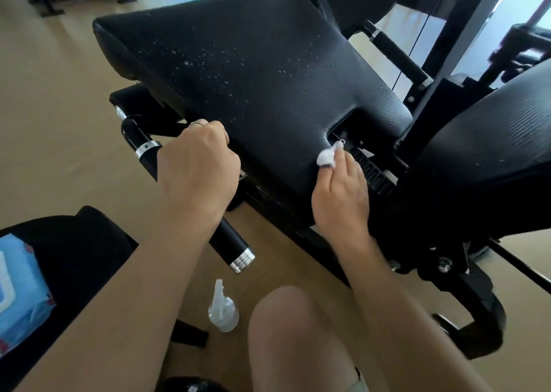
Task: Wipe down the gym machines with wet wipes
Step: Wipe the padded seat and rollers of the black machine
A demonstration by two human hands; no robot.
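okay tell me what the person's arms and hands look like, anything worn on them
Both forearms are bare, with no sleeves, gloves or watch in view. The left hand wears a thin silver-coloured ring on one finger. The right hand shows no ring or other wear.

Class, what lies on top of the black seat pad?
Droplets speckle the seat pad. The left hand rests on its near edge; the right hand holds a wipe at the notch. Under the hands is hidden.
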